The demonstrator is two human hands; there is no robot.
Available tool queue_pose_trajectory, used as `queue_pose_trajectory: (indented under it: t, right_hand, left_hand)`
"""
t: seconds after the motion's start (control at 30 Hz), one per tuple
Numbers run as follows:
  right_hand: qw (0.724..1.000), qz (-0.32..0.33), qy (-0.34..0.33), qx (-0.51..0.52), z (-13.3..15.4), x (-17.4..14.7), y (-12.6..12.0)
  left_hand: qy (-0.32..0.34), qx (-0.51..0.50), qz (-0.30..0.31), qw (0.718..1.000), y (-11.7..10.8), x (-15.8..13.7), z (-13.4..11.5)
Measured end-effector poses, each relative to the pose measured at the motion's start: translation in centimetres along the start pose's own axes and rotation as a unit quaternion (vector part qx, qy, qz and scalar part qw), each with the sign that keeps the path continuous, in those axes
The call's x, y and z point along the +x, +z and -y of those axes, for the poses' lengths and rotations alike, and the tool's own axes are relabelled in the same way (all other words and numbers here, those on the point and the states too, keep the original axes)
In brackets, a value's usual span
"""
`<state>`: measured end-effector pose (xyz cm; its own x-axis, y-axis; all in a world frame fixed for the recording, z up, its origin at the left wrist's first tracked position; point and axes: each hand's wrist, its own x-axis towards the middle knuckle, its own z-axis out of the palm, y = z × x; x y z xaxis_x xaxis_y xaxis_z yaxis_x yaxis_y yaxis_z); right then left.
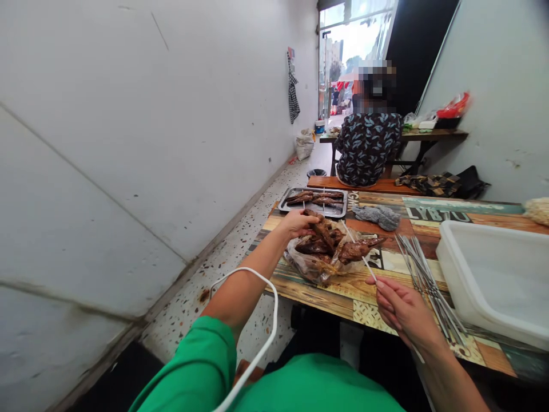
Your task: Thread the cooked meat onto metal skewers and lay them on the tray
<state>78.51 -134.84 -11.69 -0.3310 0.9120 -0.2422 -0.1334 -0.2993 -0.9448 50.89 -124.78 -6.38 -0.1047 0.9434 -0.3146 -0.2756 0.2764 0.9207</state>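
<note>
from where i stand, the left hand (299, 223) is curled on a brown piece of meat (322, 230) over the plastic bag (305, 264) on the tabletop (343, 292); the right hand (398, 307) pinches a skewer (369, 270), a glossy, reddish-brown chunk (355, 250) threaded on it.

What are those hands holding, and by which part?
The right hand grips a skewer by its shaft, below the threaded meat; the left hand holds a brown meat piece by one end.
</note>
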Motion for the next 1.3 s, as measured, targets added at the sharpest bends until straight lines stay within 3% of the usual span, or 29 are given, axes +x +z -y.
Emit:
queue_pose_trajectory:
  t: [0.3,0.6,1.0,1.3]
  right_hand:
    - [0.999,0.024,0.023,-0.008,-0.3,-0.2,0.4]
    - [0.996,0.064,0.038,-0.048,-0.5,-0.4,2.7]
    - [0.996,0.065,0.053,-0.044,-0.7,-0.5,3.0]
    - [0.996,0.067,0.037,-0.055,-0.6,-0.5,2.9]
  left_hand:
    - [-0.09,-0.162,-0.068,0.98,0.0,0.1,1.4]
    - [-0.085,-0.322,-0.092,0.938,0.8,0.1,2.9]
    - [-0.062,-0.364,-0.093,0.925,1.3,-0.5,3.1]
    - [-0.091,-0.377,-0.101,0.916,2.0,-1.6,2.4]
